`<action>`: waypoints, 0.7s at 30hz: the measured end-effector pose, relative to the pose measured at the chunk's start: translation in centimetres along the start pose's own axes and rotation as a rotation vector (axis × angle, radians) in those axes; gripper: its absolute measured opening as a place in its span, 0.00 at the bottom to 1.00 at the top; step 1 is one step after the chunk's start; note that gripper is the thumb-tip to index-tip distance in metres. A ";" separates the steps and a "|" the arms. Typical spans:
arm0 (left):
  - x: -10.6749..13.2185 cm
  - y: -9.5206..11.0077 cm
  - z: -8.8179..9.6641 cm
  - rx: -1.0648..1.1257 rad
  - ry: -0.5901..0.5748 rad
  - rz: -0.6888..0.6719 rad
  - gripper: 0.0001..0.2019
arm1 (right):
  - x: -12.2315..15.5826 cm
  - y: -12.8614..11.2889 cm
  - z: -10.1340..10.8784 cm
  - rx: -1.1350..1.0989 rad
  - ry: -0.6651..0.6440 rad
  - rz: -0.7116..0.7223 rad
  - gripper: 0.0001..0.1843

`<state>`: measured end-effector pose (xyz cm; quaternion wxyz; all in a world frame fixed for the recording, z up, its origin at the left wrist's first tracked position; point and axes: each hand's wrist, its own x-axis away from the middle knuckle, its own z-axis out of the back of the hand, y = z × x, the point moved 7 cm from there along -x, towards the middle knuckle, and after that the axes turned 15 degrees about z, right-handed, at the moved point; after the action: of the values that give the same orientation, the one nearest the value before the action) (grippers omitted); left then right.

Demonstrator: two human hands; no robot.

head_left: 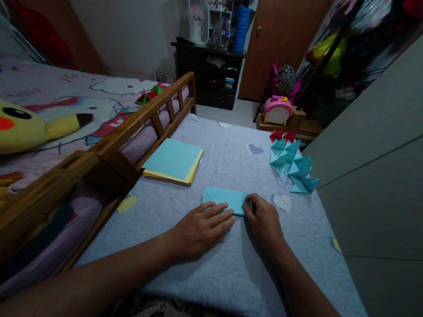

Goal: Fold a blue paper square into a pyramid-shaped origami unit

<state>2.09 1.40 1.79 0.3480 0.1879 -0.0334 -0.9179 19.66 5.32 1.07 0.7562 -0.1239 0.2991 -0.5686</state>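
Head view: blue folded paper (224,195) lay lengthwise left-to-right, mid-frame; my right grip (265,220) pinched its right end, left grip (204,227) flat along its near edge.

The light-blue origami paper (231,197) is folded into a narrow rectangle and lies flat on the patterned cloth, toward five o'clock from the view's centre. Its long sides run from nine to three o'clock. The left hand (203,228) covers its edge at seven o'clock; the right hand (266,220) pinches its end at three o'clock, so the fold there is partly hidden.
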 end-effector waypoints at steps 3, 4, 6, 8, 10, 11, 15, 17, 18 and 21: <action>-0.1 -0.2 -0.7 0.041 -0.090 0.020 0.22 | 0.0 0.1 0.0 -0.043 -0.005 -0.024 0.08; -0.1 -0.4 -0.8 0.051 -0.102 0.033 0.22 | 0.0 0.1 0.0 -0.070 -0.004 -0.036 0.08; 0.0 -0.7 -0.9 0.081 -0.112 0.074 0.23 | 0.1 0.4 0.1 -0.146 0.013 -0.067 0.11; 0.0 -1.3 -0.8 0.120 -0.091 0.144 0.26 | 0.3 0.8 0.0 -0.258 0.030 -0.097 0.23; 0.0 -2.3 -0.3 0.162 -0.004 0.254 0.31 | 0.6 1.3 -0.3 -0.395 0.026 -0.117 0.38; 0.1 -3.0 0.1 0.182 0.063 0.327 0.34 | 0.7 1.4 -0.5 -0.460 0.016 -0.118 0.43; 0.7 -6.2 1.2 0.295 0.259 0.598 0.47 | 0.8 1.6 -0.4 -0.525 -0.050 -0.026 0.28; 0.6 -6.9 0.9 0.391 0.209 0.603 0.37 | 0.7 1.2 -0.2 -0.473 -0.116 0.066 0.16; 0.4 -6.9 0.7 0.430 0.165 0.563 0.27 | 0.7 0.9 -0.1 -0.453 -0.153 0.111 0.14; -0.1 -6.1 0.5 0.493 0.066 0.438 0.06 | 0.9 0.0 -0.2 -0.417 -0.254 0.201 0.22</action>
<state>-1.88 6.03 1.14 0.4821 0.2844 -0.2831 -0.7788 19.69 4.54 0.67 0.7985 -0.3172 0.3234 -0.3964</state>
